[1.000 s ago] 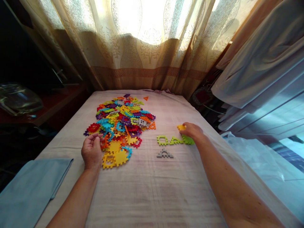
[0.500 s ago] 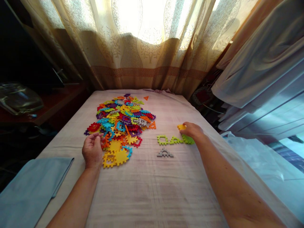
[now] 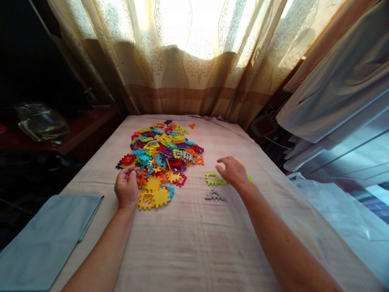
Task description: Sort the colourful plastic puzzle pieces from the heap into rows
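My right hand [image 3: 233, 172] hovers over the row of separate pieces, its thumb and fingers apart with nothing between them. Beneath and beside it lie a green square frame [image 3: 212, 179], a partly covered green piece [image 3: 224, 182], and a sliver of a yellow piece [image 3: 241, 163]. Nearer me rests a grey arch-shaped piece [image 3: 215, 195]. My left hand [image 3: 127, 187] is by the left edge of a heap of colourful toothed plastic building pieces [image 3: 165, 150], its fingers loosely curled, and no held piece shows. Yellow square pieces [image 3: 161, 197] lie to its right.
The pieces lie on a cloth-covered surface [image 3: 182, 251]. A folded blue cloth [image 3: 51, 239] is at the left edge. Further off are a glass jar [image 3: 41, 121] on a dark shelf, a curtain [image 3: 188, 77] behind, and hanging fabric [image 3: 331, 89] on the right.
My right hand has let go of the yellow piece, leaving it by the green pieces, and moved left. My left hand stays beside the heap. The whole view has shifted slightly.
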Tool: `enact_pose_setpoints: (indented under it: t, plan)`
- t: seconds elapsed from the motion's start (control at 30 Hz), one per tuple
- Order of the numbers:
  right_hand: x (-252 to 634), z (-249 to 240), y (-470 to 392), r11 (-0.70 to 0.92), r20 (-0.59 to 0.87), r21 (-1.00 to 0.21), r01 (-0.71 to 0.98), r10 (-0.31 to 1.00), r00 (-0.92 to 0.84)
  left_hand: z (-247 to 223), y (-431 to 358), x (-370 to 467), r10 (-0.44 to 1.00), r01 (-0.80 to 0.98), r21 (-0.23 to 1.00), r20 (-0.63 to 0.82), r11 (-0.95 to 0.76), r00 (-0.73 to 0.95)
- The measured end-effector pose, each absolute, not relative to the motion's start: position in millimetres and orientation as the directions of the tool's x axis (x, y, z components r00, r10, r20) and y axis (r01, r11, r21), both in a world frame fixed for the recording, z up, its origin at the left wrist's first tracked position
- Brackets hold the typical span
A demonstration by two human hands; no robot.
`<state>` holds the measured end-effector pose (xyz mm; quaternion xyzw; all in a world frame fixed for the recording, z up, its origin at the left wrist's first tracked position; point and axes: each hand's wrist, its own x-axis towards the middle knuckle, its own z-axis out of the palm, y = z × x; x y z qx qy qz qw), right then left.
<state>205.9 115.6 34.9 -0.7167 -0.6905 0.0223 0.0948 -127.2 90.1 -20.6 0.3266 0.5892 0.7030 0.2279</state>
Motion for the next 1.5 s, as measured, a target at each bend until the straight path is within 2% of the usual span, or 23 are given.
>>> enact_pose_setpoints:
  t: [0.1,0.17,0.3,0.43,0.6,0.8,1.0,1.07,1.13,1.2,1.27,1.4,1.5]
  plan:
    - [160,24,95,0.209,0.146,-0.318,0.925,0.975,-0.17,-21,90,-128,0.705,0.05,0.977,0.186,-0.209,-0.684]
    - [130,16,80,0.349,0.183,-0.364,0.864,0.936,-0.301,-22,91,-128,0.705,0.042,0.975,0.187,-0.217,-0.684]
    - [87,8,61,0.602,0.235,-0.331,0.726,0.798,-0.555,-23,91,-129,0.711,0.032,0.976,0.181,-0.218,-0.68]
    - [72,6,61,0.681,0.204,-0.307,0.665,0.73,-0.653,-25,91,-129,0.716,0.052,0.974,0.197,-0.22,-0.67]
    - [68,3,61,0.647,0.201,-0.344,0.68,0.758,-0.62,-26,91,-130,0.72,0.075,0.974,0.208,-0.212,-0.662]
    - [79,-4,52,0.619,0.296,-0.38,0.687,0.785,-0.544,-27,91,-131,0.728,0.07,0.975,0.204,-0.211,-0.654]
    - [147,7,62,0.515,0.316,-0.329,0.791,0.85,-0.422,-27,91,-131,0.716,0.065,0.974,0.203,-0.216,-0.668]
    - [183,15,75,0.397,0.279,-0.316,0.862,0.907,-0.316,-26,91,-130,0.714,0.072,0.974,0.206,-0.213,-0.669]
    - [224,23,91,0.214,0.2,-0.314,0.925,0.967,-0.155,-26,91,-130,0.715,0.067,0.975,0.2,-0.21,-0.67]
    - [263,29,109,0.036,0.13,-0.28,0.959,0.992,0.0,-25,92,-129,0.712,0.057,0.976,0.192,-0.209,-0.676]
    - [297,30,126,-0.066,0.054,-0.236,0.969,0.995,0.081,-25,92,-129,0.706,0.057,0.976,0.192,-0.211,-0.681]
    - [342,24,150,-0.062,-0.052,-0.159,0.985,0.997,0.054,-23,93,-128,0.705,0.082,0.978,0.197,-0.194,-0.681]
    - [356,16,160,0.004,-0.105,-0.189,0.982,0.994,-0.024,-22,92,-128,0.702,0.1,0.979,0.199,-0.179,-0.683]
